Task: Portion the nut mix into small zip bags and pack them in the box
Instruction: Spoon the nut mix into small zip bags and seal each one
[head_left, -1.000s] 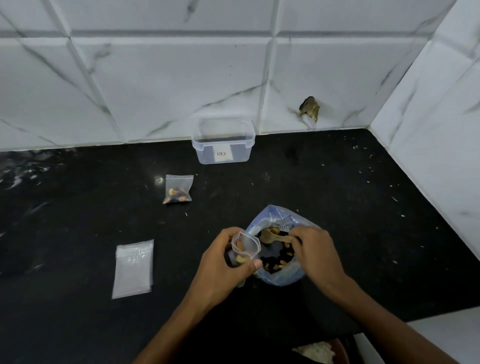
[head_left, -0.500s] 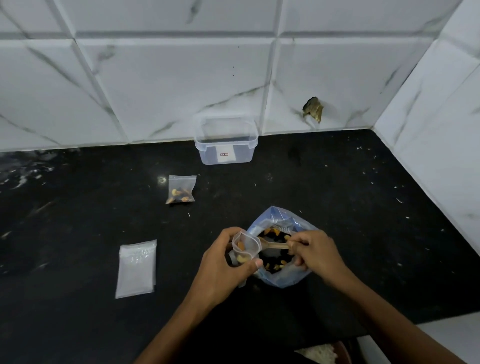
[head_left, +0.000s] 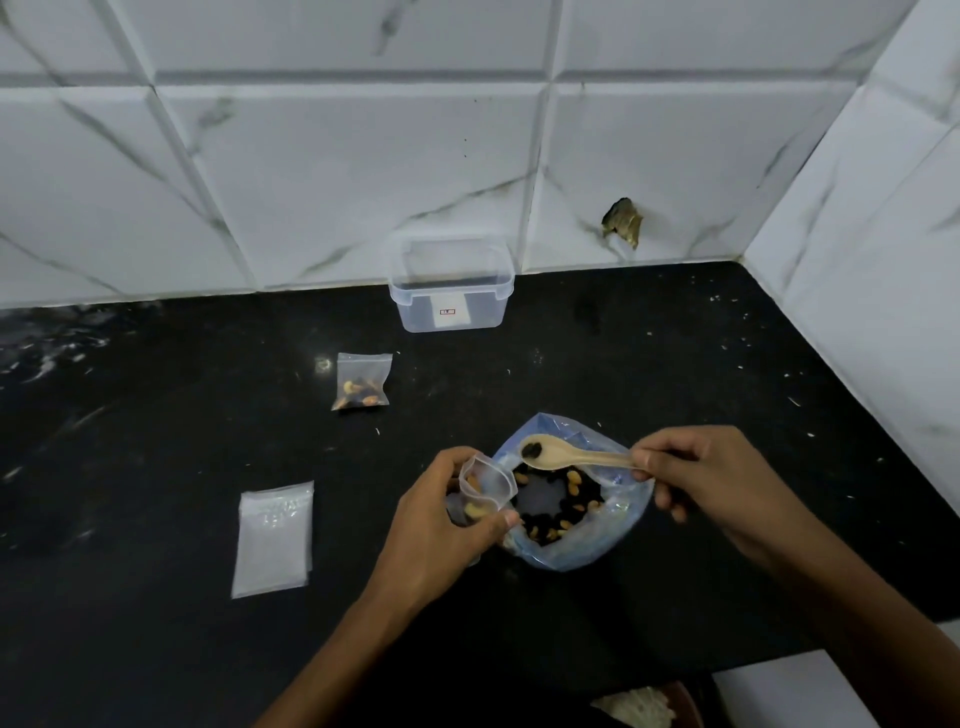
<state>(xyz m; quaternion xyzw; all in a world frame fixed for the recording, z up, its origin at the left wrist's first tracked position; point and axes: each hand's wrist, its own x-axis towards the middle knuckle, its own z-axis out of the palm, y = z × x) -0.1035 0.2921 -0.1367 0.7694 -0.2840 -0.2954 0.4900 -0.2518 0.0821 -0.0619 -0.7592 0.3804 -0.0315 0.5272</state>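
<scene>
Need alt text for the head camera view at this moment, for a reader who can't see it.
Over a black counter, the right hand holds a spoon of dark fruit above the open nut mix bag, while the left hand holds a small zip bag open. A filled bag, empty bags and a clear box sit behind.

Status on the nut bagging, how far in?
Done: one filled bag lies on the counter. In hand: left hand holds an open bag with some nuts; right hand lifts a loaded spoon over the big nut bag. Left: the empty bags; the box looks empty.
</scene>
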